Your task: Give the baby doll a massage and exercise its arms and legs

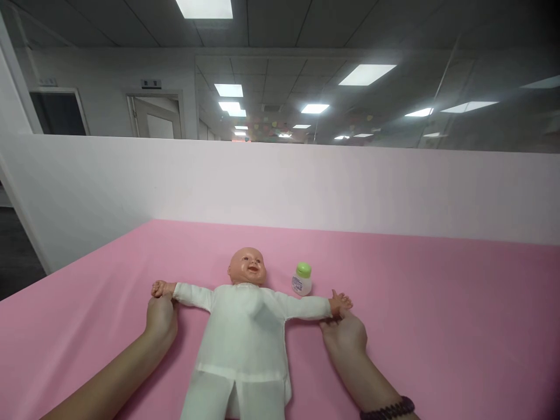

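A baby doll (247, 332) with a cloth body in white lies on its back, head away from me and both arms stretched out sideways. My left hand (161, 317) is closed around the doll's wrist at the left, just below its small plastic hand. At the right, my right hand (345, 333) grips the doll's other hand from below, its fingers partly hidden. Beyond that arm stands a small clear bottle (301, 280) with a green cap, close to the doll's head and touched by neither hand.
Pink cloth (437, 303) covers the table, with a few creases at the left. A low white partition (306, 186) runs along the table's back and left side. Behind it are a doorway and ceiling lights.
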{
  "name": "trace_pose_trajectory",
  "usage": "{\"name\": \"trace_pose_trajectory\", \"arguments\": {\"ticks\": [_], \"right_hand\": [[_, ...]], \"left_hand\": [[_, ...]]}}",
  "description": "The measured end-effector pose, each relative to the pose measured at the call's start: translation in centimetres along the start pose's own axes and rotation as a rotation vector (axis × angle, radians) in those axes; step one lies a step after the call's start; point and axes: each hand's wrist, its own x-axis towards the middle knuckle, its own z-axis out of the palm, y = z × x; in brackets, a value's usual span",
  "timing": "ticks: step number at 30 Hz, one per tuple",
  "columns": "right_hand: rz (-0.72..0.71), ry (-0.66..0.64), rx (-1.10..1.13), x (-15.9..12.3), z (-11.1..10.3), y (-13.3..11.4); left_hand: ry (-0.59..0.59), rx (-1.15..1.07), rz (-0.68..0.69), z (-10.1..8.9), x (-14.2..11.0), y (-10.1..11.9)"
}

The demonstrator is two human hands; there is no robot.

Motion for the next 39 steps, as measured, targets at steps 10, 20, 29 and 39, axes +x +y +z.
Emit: {"name": "trace_pose_trajectory", "arguments": {"ticks": [10, 20, 29, 39], "right_hand": [[0.069, 0.071, 0.084, 0.0, 0.1, -0.3], [-0.023, -0.143, -0.131, -3.8, 1.0, -2.3], [-0.607, -0.381, -0.273, -11.6, 2.4, -4.3], [-1.348, -1.183, -0.620, -13.5, 1.5, -2.9]], "left_hand": [[0.113, -0.063, -0.140, 0.4, -0.3, 0.3], [-0.173, 0.026, 0.191, 1.9, -4.3, 3.5], [-0.667, 0.312, 0.470, 1.6, -7.9, 3.4], [-0.925, 0.548, 0.912, 1.1, -7.5, 2.9]]}}
